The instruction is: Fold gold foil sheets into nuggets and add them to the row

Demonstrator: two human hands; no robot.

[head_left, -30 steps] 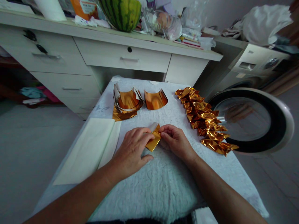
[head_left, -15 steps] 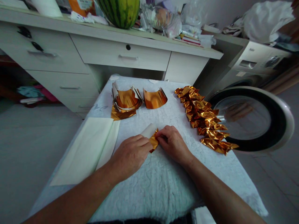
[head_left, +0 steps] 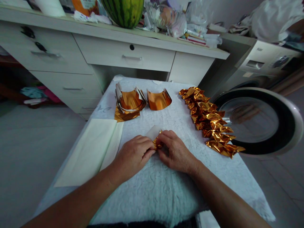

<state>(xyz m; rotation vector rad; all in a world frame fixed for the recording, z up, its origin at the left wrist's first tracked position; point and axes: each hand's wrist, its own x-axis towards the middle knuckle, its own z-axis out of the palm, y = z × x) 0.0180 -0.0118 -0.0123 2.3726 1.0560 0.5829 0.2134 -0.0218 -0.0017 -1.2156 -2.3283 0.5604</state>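
Note:
Between my hands is a small piece of gold foil paper (head_left: 156, 142), mostly covered by fingers, with a pale sheet (head_left: 153, 131) sticking out behind it. My left hand (head_left: 137, 152) pinches its left side. Against its right side press the closed fingers of my right hand (head_left: 173, 148). Twisted gold foil pieces (head_left: 211, 122) lie in a slanting row to the right. Beyond my hands are a stack of curled gold foil sheets (head_left: 130, 101) and one separate curled foil sheet (head_left: 159, 99). Folded pale paper (head_left: 87, 152) lies by my left forearm.
A light cloth (head_left: 152, 196) covers the table. Behind it stands a white drawer cabinet (head_left: 123, 57) bearing a watermelon (head_left: 123, 12), a glass bowl and plastic bags. At right, the open round door (head_left: 282, 123) of a washing machine (head_left: 263, 60) comes close to the table's edge.
My right hand has turned and closed further over the foil, which now shows less. My left thumb has come forward at its lower edge. The view has shifted slightly.

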